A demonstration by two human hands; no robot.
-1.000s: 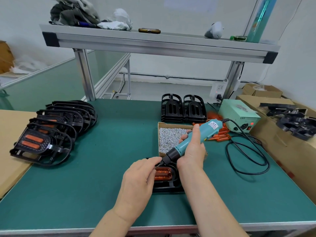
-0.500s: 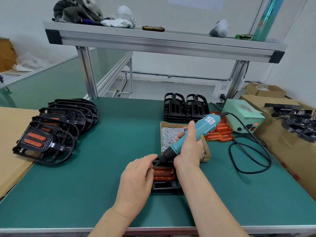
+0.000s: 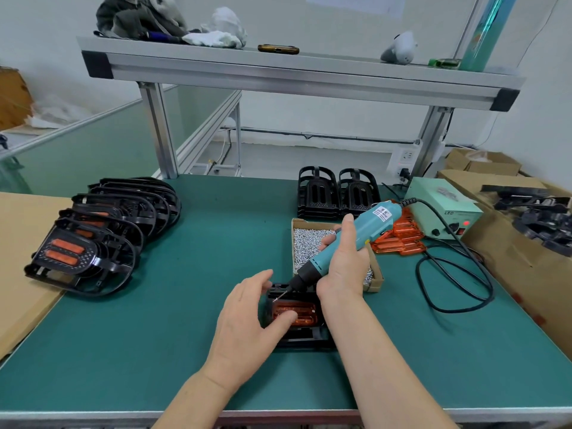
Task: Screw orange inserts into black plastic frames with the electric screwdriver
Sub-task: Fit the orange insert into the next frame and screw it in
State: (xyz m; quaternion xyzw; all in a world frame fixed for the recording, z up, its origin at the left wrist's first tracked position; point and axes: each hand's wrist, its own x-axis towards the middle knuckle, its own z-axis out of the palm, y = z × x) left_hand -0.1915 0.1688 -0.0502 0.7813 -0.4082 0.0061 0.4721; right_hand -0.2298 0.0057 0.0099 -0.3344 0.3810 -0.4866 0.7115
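My right grip [image 3: 343, 267] is wrapped round the electric screwdriver [image 3: 363, 229], bit tip at the orange insert's [image 3: 305, 311] left corner. Insert sits in black frame [image 3: 301, 339], front-centre of the counter [image 3: 154, 305]. Left grip [image 3: 247, 317] is loose, thumb on insert.

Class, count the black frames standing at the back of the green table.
2: the left frame and the right frame, side by side just beyond the screw box; more may be hidden behind them.
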